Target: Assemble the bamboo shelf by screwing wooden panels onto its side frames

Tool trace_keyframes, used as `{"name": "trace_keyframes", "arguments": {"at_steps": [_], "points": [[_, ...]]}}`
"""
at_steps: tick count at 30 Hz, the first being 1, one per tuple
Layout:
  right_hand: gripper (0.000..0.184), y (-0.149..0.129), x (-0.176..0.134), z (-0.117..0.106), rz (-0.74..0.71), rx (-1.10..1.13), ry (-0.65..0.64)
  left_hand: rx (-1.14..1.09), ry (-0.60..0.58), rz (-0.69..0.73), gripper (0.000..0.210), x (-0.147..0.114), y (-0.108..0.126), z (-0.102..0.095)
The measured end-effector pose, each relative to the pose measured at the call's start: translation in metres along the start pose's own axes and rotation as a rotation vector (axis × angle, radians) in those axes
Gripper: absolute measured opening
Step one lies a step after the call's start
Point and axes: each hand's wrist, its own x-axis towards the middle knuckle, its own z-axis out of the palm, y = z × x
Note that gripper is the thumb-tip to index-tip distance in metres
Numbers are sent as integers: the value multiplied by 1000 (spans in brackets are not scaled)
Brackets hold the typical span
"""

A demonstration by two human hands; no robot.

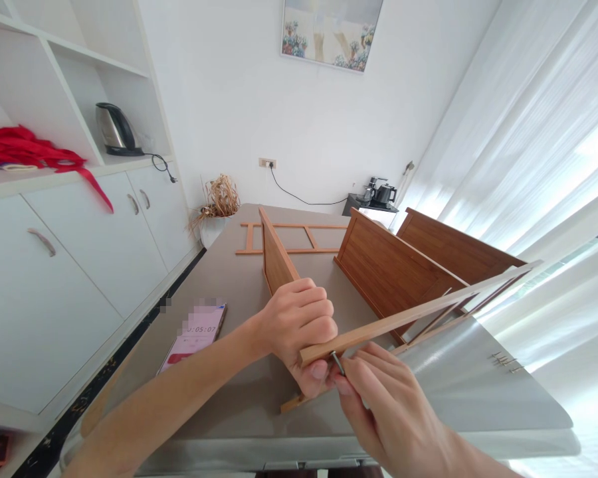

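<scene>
My left hand (303,325) is closed round the near end of a brown wooden shelf board (276,249), where it meets a ladder-like wooden side frame (393,324). The thumb presses under the frame's end. My right hand (391,395) pinches a thin metal piece that looks like a hex key (337,363). Its tip touches the outer face of the frame's upper rail, near the end. The fingertips of both hands almost meet there. The frame stands on its edge and slants away to the right.
Two more wooden boards (393,262) stand on edge to the right. A second ladder-like frame (306,251) lies flat at the back of the grey table (249,418). Several screws (505,362) lie at the right, and a phone (194,335) showing a timer lies left.
</scene>
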Motion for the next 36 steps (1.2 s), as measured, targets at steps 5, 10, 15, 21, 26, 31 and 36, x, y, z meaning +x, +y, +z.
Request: {"name": "trace_keyframes", "arguments": {"at_steps": [5, 10, 15, 21, 26, 31, 36], "points": [[20, -11, 3, -2, 36, 137, -89, 0, 5, 7, 44, -3, -1, 2], [17, -12, 9, -16, -61, 23, -148, 0, 6, 9, 41, -2, 0, 1], [25, 4, 7, -41, -96, -334, -254, 21, 10, -12, 29, -1, 2, 2], [31, 6, 12, -46, -151, -448, -279, 43, 23, -3, 26, 0, 2, 2], [27, 4, 15, -44, -144, -432, -297, 44, 10, 11, 32, 2, 1, 1], [29, 6, 13, -45, -139, -438, -304, 30, 5, 14, 31, 3, 1, 0], [29, 8, 11, -47, -113, -446, -323, 42, 17, 8, 30, 2, 2, 1]]}}
